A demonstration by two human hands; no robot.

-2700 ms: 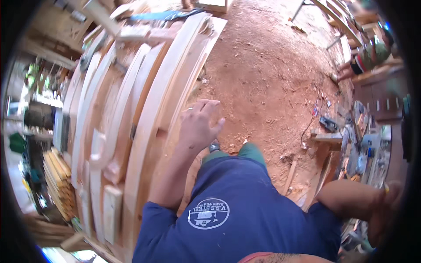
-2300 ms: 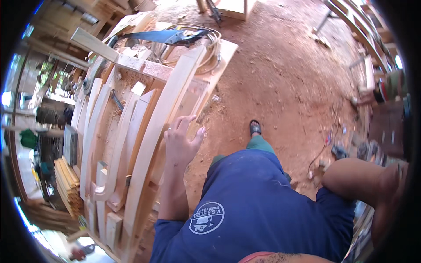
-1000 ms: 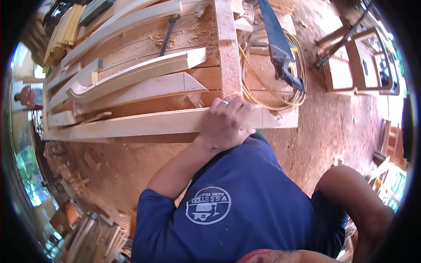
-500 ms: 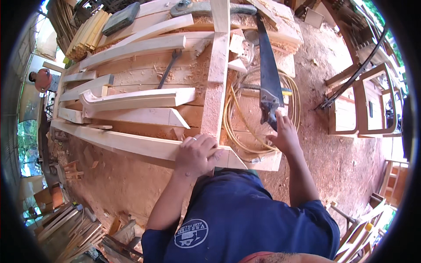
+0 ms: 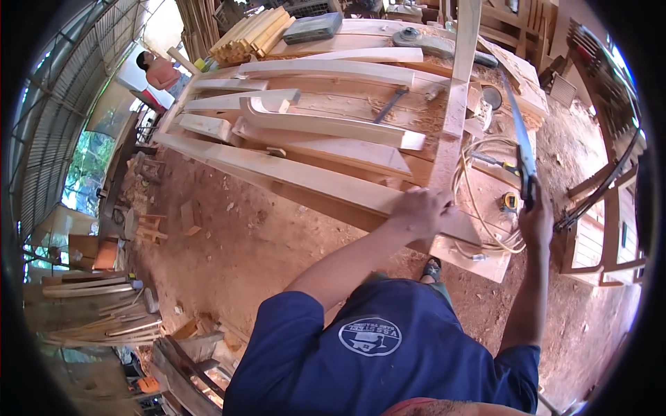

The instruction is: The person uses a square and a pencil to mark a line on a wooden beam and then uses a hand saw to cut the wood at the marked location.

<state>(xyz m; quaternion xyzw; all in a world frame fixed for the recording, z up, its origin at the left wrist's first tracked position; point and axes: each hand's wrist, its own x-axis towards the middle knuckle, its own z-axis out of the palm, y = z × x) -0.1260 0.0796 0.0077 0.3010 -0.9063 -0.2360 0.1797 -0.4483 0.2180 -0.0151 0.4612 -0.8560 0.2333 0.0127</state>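
Observation:
My right hand (image 5: 536, 220) is closed round the dark handle of a handsaw (image 5: 516, 118), whose blade points away from me, tilted up on edge. A long pale wooden board (image 5: 298, 176) lies along the bench's near edge. Near its right end, my left hand (image 5: 420, 216) rests with curled fingers gripping it, beside a crosswise timber (image 5: 454, 128). Below the saw are a yellow tape measure (image 5: 509, 202), a coil of yellowish cable (image 5: 466, 165) and a tool with a yellow-and-black grip (image 5: 497, 163). My left fingertips are partly hidden.
Shaped wooden pieces, one with a curved end (image 5: 333, 130), lie across the workbench (image 5: 333, 100) among shavings. A dark metal tool (image 5: 390, 104), a power tool (image 5: 444, 47) and a grey block (image 5: 312, 28) sit farther back. Another person (image 5: 163, 73) is at far left; wooden frames (image 5: 600, 239) stand right.
My right hand has taken hold of the saw and lifted it off the bench, uncovering the tape measure. The view has swung left; my left hand stays at the board's end.

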